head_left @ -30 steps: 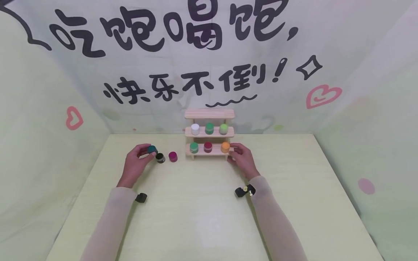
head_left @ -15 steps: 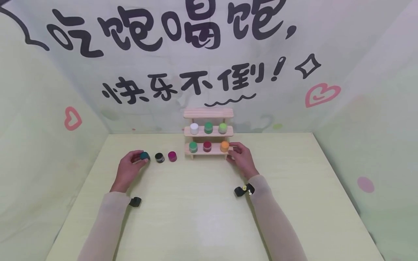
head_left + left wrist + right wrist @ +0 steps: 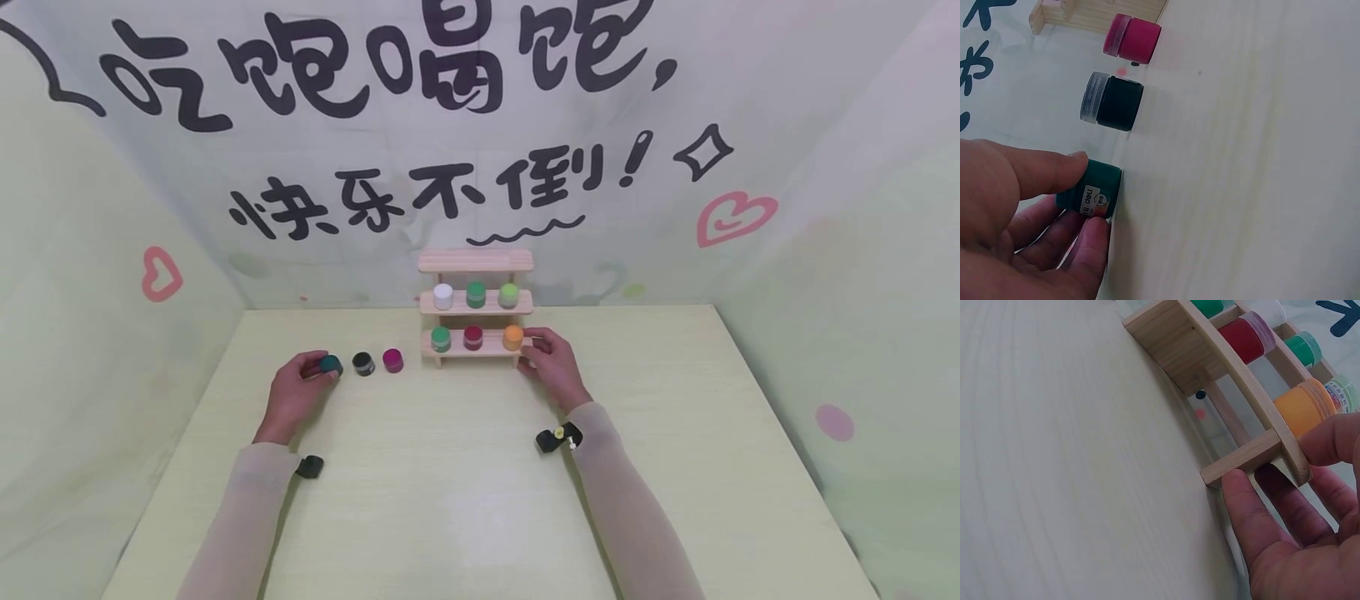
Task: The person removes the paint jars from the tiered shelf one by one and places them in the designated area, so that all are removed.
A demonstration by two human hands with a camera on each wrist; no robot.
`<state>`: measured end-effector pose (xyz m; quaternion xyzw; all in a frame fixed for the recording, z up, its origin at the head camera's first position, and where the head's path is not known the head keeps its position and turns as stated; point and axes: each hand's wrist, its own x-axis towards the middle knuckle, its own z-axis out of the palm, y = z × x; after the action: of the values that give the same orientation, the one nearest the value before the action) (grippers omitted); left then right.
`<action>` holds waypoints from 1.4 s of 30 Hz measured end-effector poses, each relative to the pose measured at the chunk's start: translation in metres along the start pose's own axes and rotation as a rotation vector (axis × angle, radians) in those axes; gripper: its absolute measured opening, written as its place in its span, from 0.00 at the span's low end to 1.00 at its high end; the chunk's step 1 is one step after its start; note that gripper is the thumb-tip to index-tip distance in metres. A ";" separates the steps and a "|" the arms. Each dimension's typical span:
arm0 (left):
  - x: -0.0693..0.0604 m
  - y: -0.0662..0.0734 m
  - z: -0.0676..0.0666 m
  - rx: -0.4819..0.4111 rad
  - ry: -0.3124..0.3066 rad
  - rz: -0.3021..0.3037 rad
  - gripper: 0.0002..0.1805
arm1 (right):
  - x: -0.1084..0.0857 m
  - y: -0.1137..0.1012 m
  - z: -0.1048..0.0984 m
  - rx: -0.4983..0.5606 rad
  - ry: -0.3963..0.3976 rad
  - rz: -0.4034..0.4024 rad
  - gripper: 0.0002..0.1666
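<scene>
My left hand [image 3: 291, 393] pinches a teal paint jar [image 3: 1102, 187] between thumb and fingers, low at the table's left side. The jar looks set on the tabletop in the left wrist view. Beside it stand a black paint jar [image 3: 363, 364] and a magenta paint jar [image 3: 392, 360], in a row. At the right end of a three-tier wooden rack [image 3: 476, 261], my right hand [image 3: 557, 369] grips the bottom shelf and its leg, close to an orange paint jar [image 3: 1304, 407]. Part of the right hand is cut off in the right wrist view.
The bottom shelf also bears a green jar [image 3: 441, 339] and a dark red jar [image 3: 472, 337]. White [image 3: 443, 297], green [image 3: 476, 295] and light green [image 3: 508, 296] jars stand on the middle shelf. A printed cloth [image 3: 360, 150] hangs behind the table [image 3: 450, 500].
My left hand has moved left and toward me with the teal jar, away from the black jar, and lowered it into line with the others. My right hand stays at the rack.
</scene>
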<state>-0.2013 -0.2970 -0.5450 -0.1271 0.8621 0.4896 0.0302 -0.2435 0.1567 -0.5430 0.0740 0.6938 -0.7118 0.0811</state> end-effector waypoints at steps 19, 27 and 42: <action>-0.008 0.034 0.004 -0.063 0.100 0.017 0.33 | 0.000 0.000 0.001 0.005 -0.001 0.009 0.22; -0.014 0.054 0.009 -0.101 0.122 0.052 0.29 | 0.001 0.001 0.001 0.004 0.006 0.011 0.22; -0.013 0.077 0.022 -0.147 0.082 0.131 0.27 | 0.002 0.001 -0.001 0.004 -0.001 0.026 0.23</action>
<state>-0.2098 -0.2379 -0.4897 -0.0920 0.8310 0.5467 -0.0466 -0.2451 0.1573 -0.5441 0.0830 0.6914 -0.7119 0.0905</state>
